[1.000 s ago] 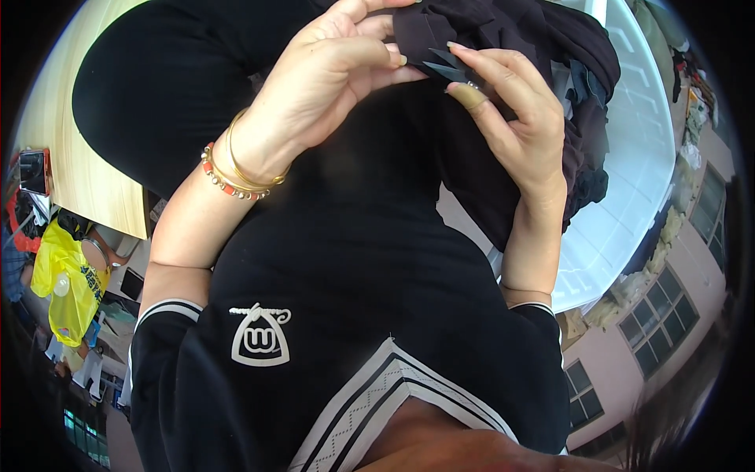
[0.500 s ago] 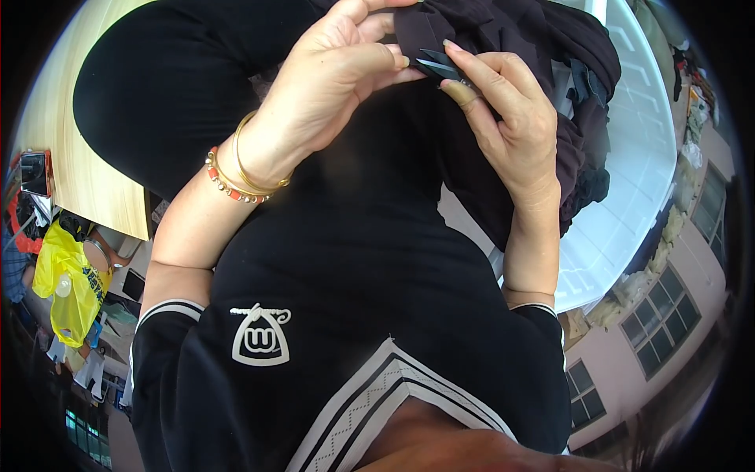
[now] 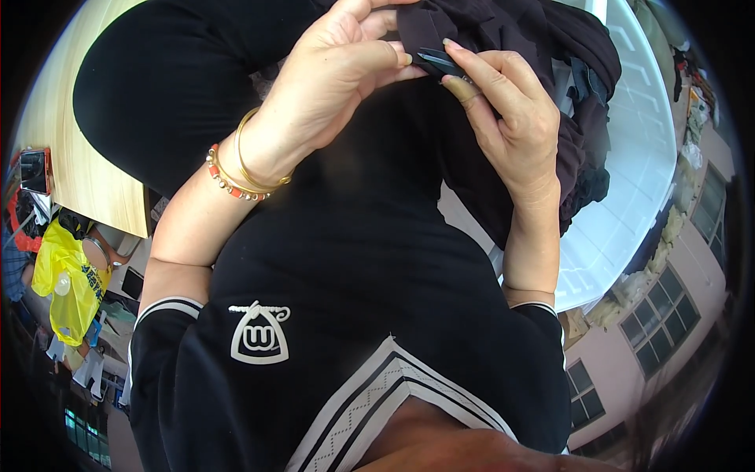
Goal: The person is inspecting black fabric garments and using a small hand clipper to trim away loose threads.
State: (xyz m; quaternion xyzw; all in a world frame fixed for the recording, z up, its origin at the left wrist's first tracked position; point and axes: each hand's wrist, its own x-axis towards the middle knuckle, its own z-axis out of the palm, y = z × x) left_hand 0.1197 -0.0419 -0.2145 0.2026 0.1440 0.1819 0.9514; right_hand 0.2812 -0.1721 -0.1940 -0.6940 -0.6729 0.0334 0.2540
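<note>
Thread snips (image 3: 442, 63) are located between the 2 hands, at the edge of a dark brown-black garment (image 3: 503, 27). The left hand (image 3: 334, 75) pinches that edge between thumb and fingers; its upper fingers run out of the view, so their exact placing cannot be told. The right hand (image 3: 515, 110) pinches the snips between thumb and forefinger, the thumb wearing a dull yellow cover (image 3: 462, 88). For sound work, in this inspector's judgement, the edge should be drawn taut and flat by the left fingers, the snips worked with the tips only and laid along the edge rather than into the cloth, and the left thumb held back from the blades, which end just beside it. Because blades and cloth are both dark, tip position warrants a check before each closure; whether the blades touch the cloth cannot be confirmed. Orientation: the 2 blades point to the person's left and slightly away from the body, handle end within the right hand, long axis slanting across the gap between the hands. The garment is bunched, with no clear long axis; its held edge faces left, and its bulk extends rightward over the pale plastic tub (image 3: 621, 236)
</note>
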